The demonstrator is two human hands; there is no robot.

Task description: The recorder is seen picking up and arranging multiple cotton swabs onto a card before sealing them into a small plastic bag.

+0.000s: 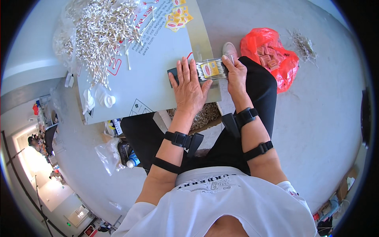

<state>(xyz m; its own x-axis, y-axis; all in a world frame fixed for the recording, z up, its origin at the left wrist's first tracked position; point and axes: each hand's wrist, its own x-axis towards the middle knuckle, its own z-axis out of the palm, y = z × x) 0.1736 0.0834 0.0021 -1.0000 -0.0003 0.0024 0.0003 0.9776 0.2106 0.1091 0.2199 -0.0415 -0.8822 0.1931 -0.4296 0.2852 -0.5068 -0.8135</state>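
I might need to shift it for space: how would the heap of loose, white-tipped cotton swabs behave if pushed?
The heap would probably spread rather than move as one, since its sticks lie unbound. Stray swabs may roll, being thin and straight. It's likely light for its size, given such slim sticks.

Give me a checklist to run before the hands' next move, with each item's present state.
1. Right hand grips the clear swab packet: ok, at its right end.
2. Left hand lies flat over the dark flat object: ok.
3. Yellow label shows on the packet: ok.
4. Packet's right end closed: cannot tell, the right hand partly covers it.
5. Loose swab pile away from both hands: ok.
6. Loose swabs all kept within the pile: not ok, some stray onto the table beside it.
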